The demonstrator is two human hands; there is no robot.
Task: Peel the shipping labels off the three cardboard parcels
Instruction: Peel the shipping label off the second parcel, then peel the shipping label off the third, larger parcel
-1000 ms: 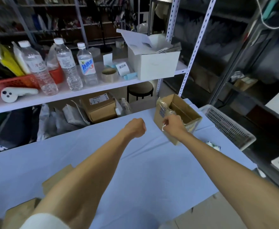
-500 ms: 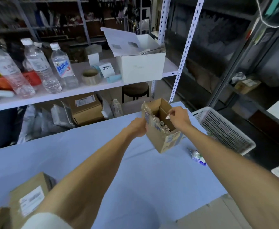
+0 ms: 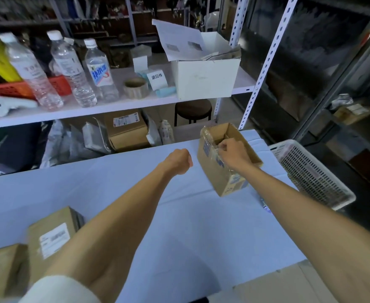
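Progress, as a judgement: early, with one parcel in hand and two to go. The open cardboard box (image 3: pixel 212 178) is the one being worked on, at the far right part of the table (image 3: pixel 179 226), close to the far edge. The right hand (image 3: pixel 232 153) has its fingers curled and pinches the shiny clear film (image 3: pixel 210 138) at the rim of the box's left wall. I can't tell whether a label comes with the film; blue print shows under it. The left hand (image 3: pixel 178 159) is balled in a fist just left of the box, apart from it, with nothing visible in it.

The second parcel (image 3: pixel 37 254), at the near left corner, has its white shipping label (image 3: pixel 53 239) stuck on, untouched. The third parcel (image 3: pixel 0 270) is cut off by the near left edge of the view and no label shows on it.

Box opening faces up, tipped slightly toward the far side. Its long axis runs diagonally, far-left to near-right. It looks cocked on a lower edge rather than flat, though that is unclear. White plastic basket (image 3: pixel 315 178) off the table's right edge.
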